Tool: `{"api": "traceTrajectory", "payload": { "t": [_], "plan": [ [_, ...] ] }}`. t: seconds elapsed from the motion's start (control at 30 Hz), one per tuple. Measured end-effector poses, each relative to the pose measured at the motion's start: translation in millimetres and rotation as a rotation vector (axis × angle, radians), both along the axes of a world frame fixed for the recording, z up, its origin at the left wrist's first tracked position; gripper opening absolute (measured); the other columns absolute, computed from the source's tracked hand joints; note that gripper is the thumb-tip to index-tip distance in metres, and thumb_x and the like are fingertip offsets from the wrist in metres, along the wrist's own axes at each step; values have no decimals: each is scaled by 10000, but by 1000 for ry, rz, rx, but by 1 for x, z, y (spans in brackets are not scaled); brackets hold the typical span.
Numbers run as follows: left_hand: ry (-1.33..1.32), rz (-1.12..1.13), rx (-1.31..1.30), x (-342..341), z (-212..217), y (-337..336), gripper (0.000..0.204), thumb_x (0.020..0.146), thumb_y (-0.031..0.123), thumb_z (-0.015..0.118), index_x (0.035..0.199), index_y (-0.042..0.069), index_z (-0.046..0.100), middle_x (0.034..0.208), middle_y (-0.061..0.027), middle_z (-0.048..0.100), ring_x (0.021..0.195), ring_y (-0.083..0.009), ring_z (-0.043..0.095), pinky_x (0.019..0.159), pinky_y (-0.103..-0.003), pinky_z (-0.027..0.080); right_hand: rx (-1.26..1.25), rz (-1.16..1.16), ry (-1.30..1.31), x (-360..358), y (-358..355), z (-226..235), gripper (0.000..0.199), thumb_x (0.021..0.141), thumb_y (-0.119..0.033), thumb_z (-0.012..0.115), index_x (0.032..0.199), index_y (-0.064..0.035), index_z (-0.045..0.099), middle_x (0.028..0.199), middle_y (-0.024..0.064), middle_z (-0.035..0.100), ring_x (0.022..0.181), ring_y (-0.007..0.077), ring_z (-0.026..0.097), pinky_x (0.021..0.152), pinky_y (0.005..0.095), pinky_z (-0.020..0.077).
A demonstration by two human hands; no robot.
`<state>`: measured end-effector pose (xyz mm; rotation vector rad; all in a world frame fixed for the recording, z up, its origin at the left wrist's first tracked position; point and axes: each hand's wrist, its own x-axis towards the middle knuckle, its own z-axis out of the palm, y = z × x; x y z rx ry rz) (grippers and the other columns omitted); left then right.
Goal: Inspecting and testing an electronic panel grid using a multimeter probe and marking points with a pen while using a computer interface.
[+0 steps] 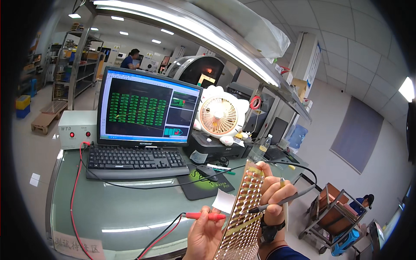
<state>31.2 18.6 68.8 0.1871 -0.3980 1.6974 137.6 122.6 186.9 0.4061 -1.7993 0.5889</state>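
Note:
A tan circuit board panel (242, 208) with rows of small shiny pads stands tilted on edge above the table. My left hand (203, 236) is closed around a red test probe (203, 215), whose tip points at the panel's left side. Behind the panel's right edge, my right hand (274, 195) pinches a dark grey test probe (286, 200). Its tip lies over the pads; contact is hard to tell. Fingers of that hand also rest against the panel's upper edge. A thin yellowish stick-like thing (282, 183) shows between them. The panel covers part of my left fingers.
Beyond my hands are a keyboard (134, 158), a monitor (141, 110) with a green layout, a mouse (207, 172) and a white fan (219, 113) on a black printer (216, 146). A white box (78, 130) feeds the probe leads. A bottle (264, 145) stands at right.

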Motion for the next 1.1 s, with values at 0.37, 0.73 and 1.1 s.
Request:
{"api": "traceTrajectory", "payload": {
  "t": [0.37, 0.73, 1.1],
  "plan": [
    [32, -25, -52, -3, 5, -4, 84, 978, 182, 474, 1003, 101, 474, 941, -33, 555, 931, -161, 573, 893, -360, 476, -45, 86, -37, 5, 4, -1, 326, 713, -249, 793, 633, -90, 520, 513, 30, 555, 483, 134, 443, 1042, 546, 251],
    [-26, -77, -53, -7, 5, -5, 84, 977, 165, 477, 977, 85, 504, 884, -24, 585, 863, -121, 593, 879, -338, 496, -3, 100, -100, 4, 7, 2, 291, 714, -219, 787, 644, -93, 534, 515, 28, 563, 482, 131, 456, 1044, 547, 246],
    [11, -25, 19, -6, -4, 4, 87, 984, 185, 463, 1018, 106, 473, 936, -42, 614, 946, -192, 611, 903, -405, 492, 52, 109, -157, 4, 17, 0, 264, 720, -193, 768, 646, -87, 537, 513, 21, 557, 474, 123, 455, 1049, 543, 245]
  ]
}}
